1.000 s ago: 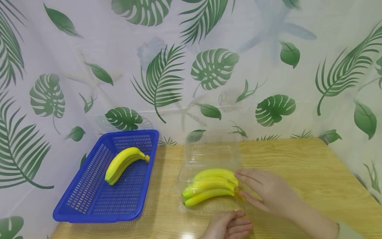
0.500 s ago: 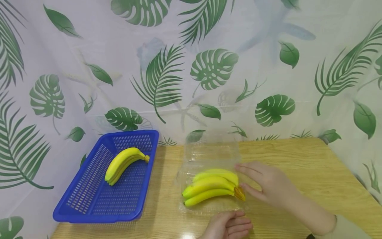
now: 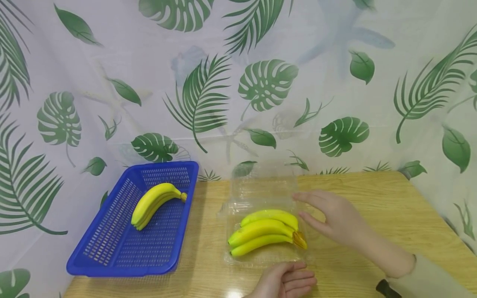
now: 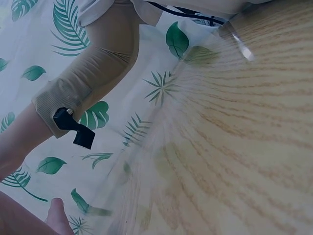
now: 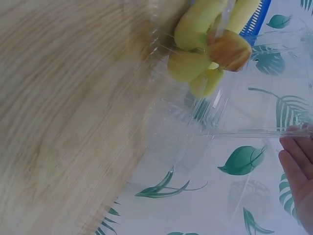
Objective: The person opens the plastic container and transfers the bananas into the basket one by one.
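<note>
A bunch of yellow bananas (image 3: 266, 234) lies in the base of a clear plastic clamshell box (image 3: 242, 261). The box's clear lid (image 3: 262, 186) is raised and leans back behind the base. My right hand (image 3: 335, 213) is at the box's right side, its fingers straight and the thumb apart. In the right wrist view, fingertips of the right hand (image 5: 299, 156) reach the edge of the clear plastic. My left hand (image 3: 285, 281) rests near the box's front edge with relaxed fingers and holds nothing; whether it touches the box cannot be made out.
To the left stands a blue plastic basket (image 3: 126, 271) with another bunch of bananas (image 3: 156, 203) inside. Both containers are on a wooden table (image 3: 380, 207). A leaf-print cloth (image 3: 305, 82) hangs behind the table.
My right hand has drawn back from the banana stem and moved up toward the lid side of the box. The bananas stay in the box, and my left hand has hardly moved.
</note>
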`<state>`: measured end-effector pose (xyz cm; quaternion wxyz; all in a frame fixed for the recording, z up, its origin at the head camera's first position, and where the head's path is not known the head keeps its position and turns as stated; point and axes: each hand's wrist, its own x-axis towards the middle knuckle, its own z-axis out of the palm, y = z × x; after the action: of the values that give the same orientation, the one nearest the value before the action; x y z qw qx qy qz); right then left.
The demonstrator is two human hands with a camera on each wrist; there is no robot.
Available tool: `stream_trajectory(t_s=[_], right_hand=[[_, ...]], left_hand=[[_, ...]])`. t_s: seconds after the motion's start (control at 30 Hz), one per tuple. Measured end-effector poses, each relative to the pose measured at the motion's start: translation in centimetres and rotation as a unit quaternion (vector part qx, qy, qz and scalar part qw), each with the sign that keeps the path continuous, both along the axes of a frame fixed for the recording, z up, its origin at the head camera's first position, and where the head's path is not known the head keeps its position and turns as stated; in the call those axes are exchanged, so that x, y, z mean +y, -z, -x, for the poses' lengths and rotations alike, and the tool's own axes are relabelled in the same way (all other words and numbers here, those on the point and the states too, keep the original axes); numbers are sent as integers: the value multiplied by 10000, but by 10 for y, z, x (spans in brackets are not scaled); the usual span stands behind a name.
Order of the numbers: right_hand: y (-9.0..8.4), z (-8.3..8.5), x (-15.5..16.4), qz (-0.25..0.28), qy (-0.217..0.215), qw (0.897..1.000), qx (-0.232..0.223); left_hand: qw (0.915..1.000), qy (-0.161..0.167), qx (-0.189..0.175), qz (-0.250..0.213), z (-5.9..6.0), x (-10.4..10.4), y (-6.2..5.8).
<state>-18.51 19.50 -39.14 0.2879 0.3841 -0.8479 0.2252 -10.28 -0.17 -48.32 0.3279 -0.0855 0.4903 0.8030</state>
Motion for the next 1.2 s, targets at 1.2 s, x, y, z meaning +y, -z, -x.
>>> stream_trajectory(t_s=[1.2], right_hand=[[-24,46,-6,1039,640,9610,-2481]], left_hand=[[9999,54,-103,-31,-2,-2,-5]])
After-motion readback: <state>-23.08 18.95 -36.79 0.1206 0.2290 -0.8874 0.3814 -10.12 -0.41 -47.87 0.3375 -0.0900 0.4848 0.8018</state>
